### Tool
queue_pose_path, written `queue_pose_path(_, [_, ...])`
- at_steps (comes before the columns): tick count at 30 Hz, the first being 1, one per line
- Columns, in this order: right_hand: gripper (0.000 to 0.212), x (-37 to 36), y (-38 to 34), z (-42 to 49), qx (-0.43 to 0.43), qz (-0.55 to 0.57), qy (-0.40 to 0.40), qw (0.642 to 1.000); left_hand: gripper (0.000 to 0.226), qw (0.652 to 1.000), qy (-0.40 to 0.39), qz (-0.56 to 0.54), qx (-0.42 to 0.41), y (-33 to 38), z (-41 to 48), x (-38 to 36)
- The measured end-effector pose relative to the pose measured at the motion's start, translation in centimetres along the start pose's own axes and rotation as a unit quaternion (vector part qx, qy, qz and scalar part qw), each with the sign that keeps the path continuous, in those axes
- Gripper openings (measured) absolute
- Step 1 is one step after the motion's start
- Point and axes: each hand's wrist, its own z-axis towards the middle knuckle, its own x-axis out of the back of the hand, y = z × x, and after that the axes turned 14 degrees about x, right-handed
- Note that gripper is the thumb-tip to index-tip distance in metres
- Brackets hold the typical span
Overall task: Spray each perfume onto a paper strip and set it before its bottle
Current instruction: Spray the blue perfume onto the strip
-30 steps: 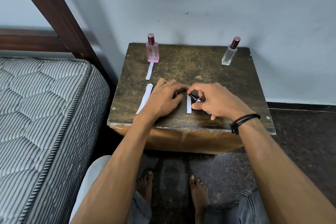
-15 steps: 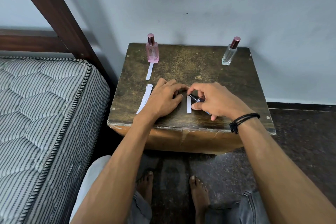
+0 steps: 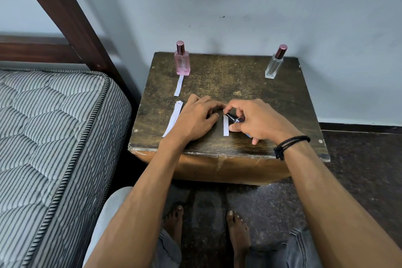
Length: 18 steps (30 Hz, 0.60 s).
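Observation:
On the wooden stool, a pink perfume bottle stands at the back left with a paper strip lying in front of it. A clear bottle stands at the back right. My right hand grips a small dark blue bottle, tilted with its black top over a white paper strip on the stool. My left hand rests on the stool, its fingertips at the top of that strip. Spare strips lie stacked at the left.
A striped mattress and a dark wooden bed frame stand to the left of the stool. A grey wall rises right behind it. My bare feet are on the dark floor below the stool's front edge.

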Motion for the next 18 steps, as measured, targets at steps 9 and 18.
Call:
queue_pose_path(9, [0.039, -0.14, 0.15, 0.07, -0.007, 0.003, 0.01, 1.0, 0.034, 1.0, 0.002, -0.001, -0.006, -0.3, 0.11, -0.14])
queue_pose_path(18, [0.039, 0.31, 0.43, -0.54, -0.005, 0.052, 0.025, 0.998, 0.034, 1.0, 0.001, -0.013, 0.0, -0.44, 0.18, -0.18])
